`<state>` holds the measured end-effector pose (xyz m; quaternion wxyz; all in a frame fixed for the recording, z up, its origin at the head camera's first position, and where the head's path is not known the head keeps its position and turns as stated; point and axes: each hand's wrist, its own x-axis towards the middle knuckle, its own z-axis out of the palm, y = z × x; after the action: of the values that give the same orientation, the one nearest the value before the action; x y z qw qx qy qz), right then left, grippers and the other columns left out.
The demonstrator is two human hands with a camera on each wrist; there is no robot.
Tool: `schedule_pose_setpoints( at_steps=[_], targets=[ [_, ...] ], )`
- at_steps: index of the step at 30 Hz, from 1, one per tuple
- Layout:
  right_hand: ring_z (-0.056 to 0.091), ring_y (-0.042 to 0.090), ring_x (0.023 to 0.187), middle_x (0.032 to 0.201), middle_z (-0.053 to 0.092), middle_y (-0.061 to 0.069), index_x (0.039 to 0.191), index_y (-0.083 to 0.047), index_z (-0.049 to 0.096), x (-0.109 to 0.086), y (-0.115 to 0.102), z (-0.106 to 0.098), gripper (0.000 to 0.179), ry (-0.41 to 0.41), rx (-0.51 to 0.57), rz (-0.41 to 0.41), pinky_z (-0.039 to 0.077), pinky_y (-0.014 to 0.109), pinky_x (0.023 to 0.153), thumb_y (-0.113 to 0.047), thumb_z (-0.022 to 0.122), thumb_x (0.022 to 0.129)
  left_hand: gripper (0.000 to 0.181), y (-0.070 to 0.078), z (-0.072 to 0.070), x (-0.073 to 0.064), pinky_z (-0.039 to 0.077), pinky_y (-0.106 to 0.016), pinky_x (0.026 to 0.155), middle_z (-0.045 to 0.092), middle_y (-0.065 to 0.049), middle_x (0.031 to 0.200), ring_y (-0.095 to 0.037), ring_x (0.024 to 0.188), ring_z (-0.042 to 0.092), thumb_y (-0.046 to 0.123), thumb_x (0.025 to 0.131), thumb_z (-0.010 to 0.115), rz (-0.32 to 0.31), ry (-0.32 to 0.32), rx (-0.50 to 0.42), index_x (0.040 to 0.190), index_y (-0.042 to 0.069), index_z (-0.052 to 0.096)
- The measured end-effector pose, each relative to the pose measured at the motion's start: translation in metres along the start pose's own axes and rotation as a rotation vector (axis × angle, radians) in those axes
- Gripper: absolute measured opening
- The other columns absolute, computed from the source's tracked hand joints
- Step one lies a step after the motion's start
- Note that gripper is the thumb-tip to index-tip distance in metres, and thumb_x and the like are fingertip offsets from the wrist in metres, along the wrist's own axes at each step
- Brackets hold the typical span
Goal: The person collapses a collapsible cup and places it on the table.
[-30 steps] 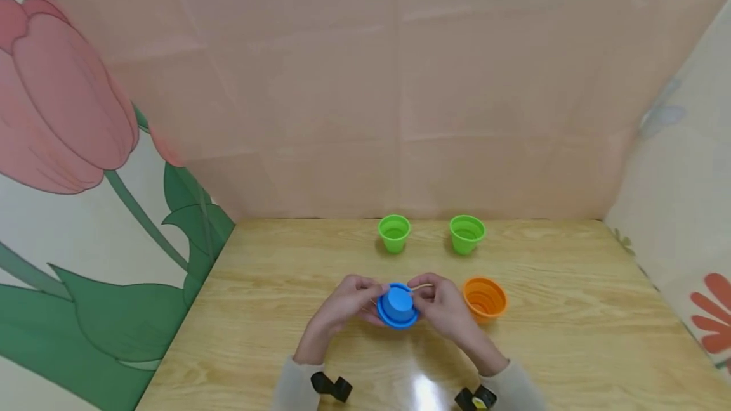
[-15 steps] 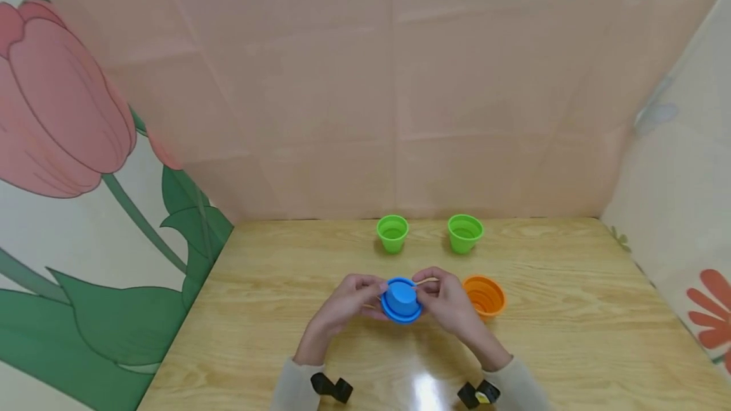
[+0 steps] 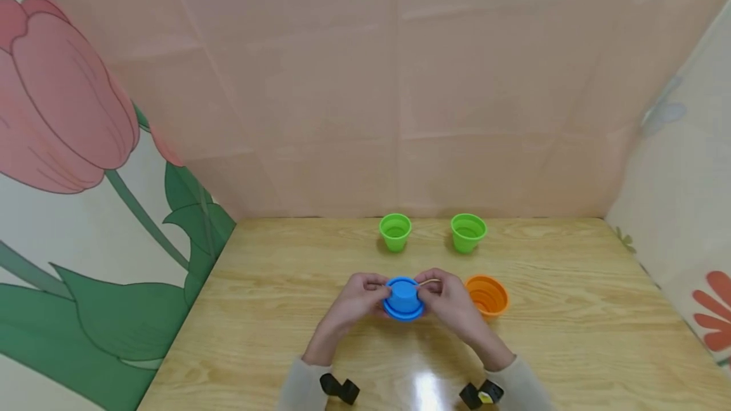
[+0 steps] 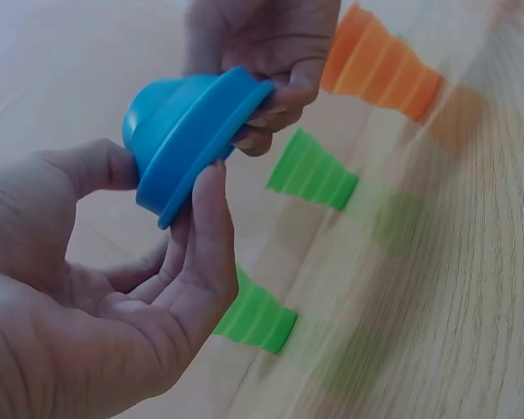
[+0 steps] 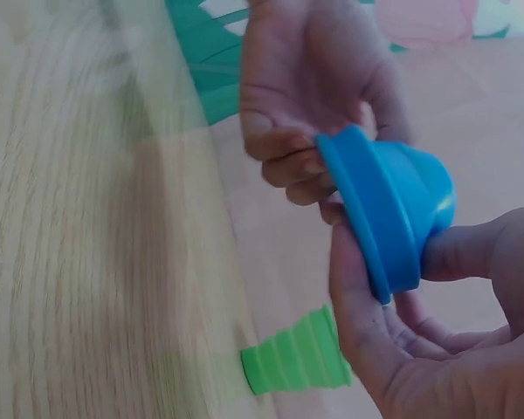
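Observation:
Both hands hold a blue collapsible cup (image 3: 403,298) just above the wooden table (image 3: 274,309), with its closed base facing me. My left hand (image 3: 378,295) grips its left rim, thumb on the base and fingers under the rim (image 4: 208,205). From the other side my right hand (image 3: 427,293) pinches the right rim, and its thumb (image 5: 472,249) presses the base. In the wrist views the cup (image 4: 188,131) (image 5: 393,209) looks partly collapsed. A thin tan strip (image 3: 429,282) shows above my right hand.
An orange collapsible cup (image 3: 486,295) stands open side up just right of my right hand. Two green cups (image 3: 395,231) (image 3: 468,232) stand upright near the back wall. Paper walls close in the table at the back and on both sides.
Both hands and the blue cup have shifted slightly away from me and to the right. The grip is the same, and the other cups have not moved.

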<state>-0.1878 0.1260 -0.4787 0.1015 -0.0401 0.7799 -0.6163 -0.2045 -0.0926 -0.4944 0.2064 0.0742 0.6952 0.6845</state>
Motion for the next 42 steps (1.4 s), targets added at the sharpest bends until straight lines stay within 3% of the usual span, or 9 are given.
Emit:
schedule_pose_setpoints(
  at_steps=[3, 8, 12, 25, 28, 33, 38, 42],
  targets=[
    [0.071, 0.016, 0.087, 0.103, 0.074, 0.015, 0.127, 0.010, 0.057, 0.002, 0.002, -0.004, 0.031, -0.060, 0.072, 0.027, 0.068, 0.032, 0.076, -0.004, 0.061, 0.100, 0.034, 0.000, 0.001, 0.001, 0.069, -0.031, 0.074, 0.077, -0.016, 0.104, -0.014, 0.079, 0.074, 0.010, 0.098, 0.065, 0.008, 0.044, 0.018, 0.126, -0.010, 0.066],
    [0.072, 0.017, 0.101, 0.117, 0.071, 0.015, 0.142, 0.011, 0.046, 0.002, 0.003, -0.012, 0.051, -0.228, 0.228, 0.056, 0.066, 0.036, 0.095, -0.012, 0.066, 0.102, 0.032, -0.001, -0.002, 0.000, 0.069, -0.035, 0.076, 0.076, -0.019, 0.108, -0.014, 0.080, 0.073, 0.009, 0.102, 0.063, 0.015, 0.107, 0.062, 0.127, -0.010, 0.066],
    [0.072, 0.018, 0.102, 0.116, 0.071, 0.012, 0.144, 0.010, 0.043, 0.001, 0.001, -0.014, 0.057, -0.271, 0.266, 0.063, 0.065, 0.038, 0.098, -0.012, 0.071, 0.100, 0.031, 0.000, -0.004, 0.000, 0.069, -0.033, 0.076, 0.076, -0.018, 0.108, -0.014, 0.081, 0.073, 0.010, 0.103, 0.062, 0.007, 0.120, 0.071, 0.127, -0.008, 0.067],
    [0.071, 0.017, 0.097, 0.112, 0.072, 0.012, 0.143, 0.009, 0.043, 0.002, 0.002, -0.009, 0.059, -0.224, 0.265, 0.086, 0.065, 0.036, 0.093, -0.008, 0.073, 0.095, 0.032, 0.003, -0.004, -0.001, 0.068, -0.034, 0.078, 0.076, -0.018, 0.112, -0.015, 0.086, 0.073, 0.012, 0.104, 0.062, 0.014, 0.101, 0.092, 0.129, -0.007, 0.067],
    [0.070, 0.018, 0.094, 0.111, 0.071, 0.014, 0.142, 0.008, 0.045, 0.002, 0.004, -0.008, 0.058, -0.164, 0.227, 0.104, 0.065, 0.035, 0.090, -0.006, 0.073, 0.094, 0.034, 0.002, -0.003, -0.002, 0.068, -0.038, 0.085, 0.073, -0.020, 0.119, -0.016, 0.090, 0.074, 0.013, 0.107, 0.057, 0.008, 0.028, 0.089, 0.133, -0.008, 0.064],
    [0.065, 0.017, 0.087, 0.103, 0.068, 0.014, 0.136, 0.008, 0.050, 0.003, 0.003, -0.003, 0.051, -0.030, 0.184, 0.118, 0.063, 0.028, 0.076, 0.000, 0.071, 0.091, 0.039, 0.000, -0.003, -0.003, 0.065, -0.046, 0.100, 0.068, -0.022, 0.132, -0.018, 0.102, 0.073, 0.016, 0.110, 0.053, -0.006, -0.102, 0.007, 0.141, -0.008, 0.058],
    [0.064, 0.018, 0.084, 0.099, 0.068, 0.013, 0.133, 0.007, 0.053, 0.004, 0.002, -0.002, 0.048, 0.025, 0.179, 0.116, 0.062, 0.026, 0.072, 0.003, 0.071, 0.089, 0.045, 0.000, -0.006, -0.002, 0.060, -0.051, 0.107, 0.066, -0.026, 0.139, -0.018, 0.109, 0.073, 0.012, 0.105, 0.061, 0.003, -0.178, -0.053, 0.145, -0.008, 0.055],
    [0.064, 0.018, 0.084, 0.099, 0.067, 0.013, 0.133, 0.006, 0.053, 0.004, 0.001, -0.003, 0.047, 0.030, 0.165, 0.109, 0.062, 0.028, 0.073, 0.002, 0.071, 0.090, 0.049, 0.000, -0.005, -0.002, 0.059, -0.052, 0.108, 0.065, -0.025, 0.138, -0.018, 0.109, 0.073, 0.009, 0.103, 0.064, 0.006, -0.180, -0.065, 0.146, -0.010, 0.053]
  ],
)
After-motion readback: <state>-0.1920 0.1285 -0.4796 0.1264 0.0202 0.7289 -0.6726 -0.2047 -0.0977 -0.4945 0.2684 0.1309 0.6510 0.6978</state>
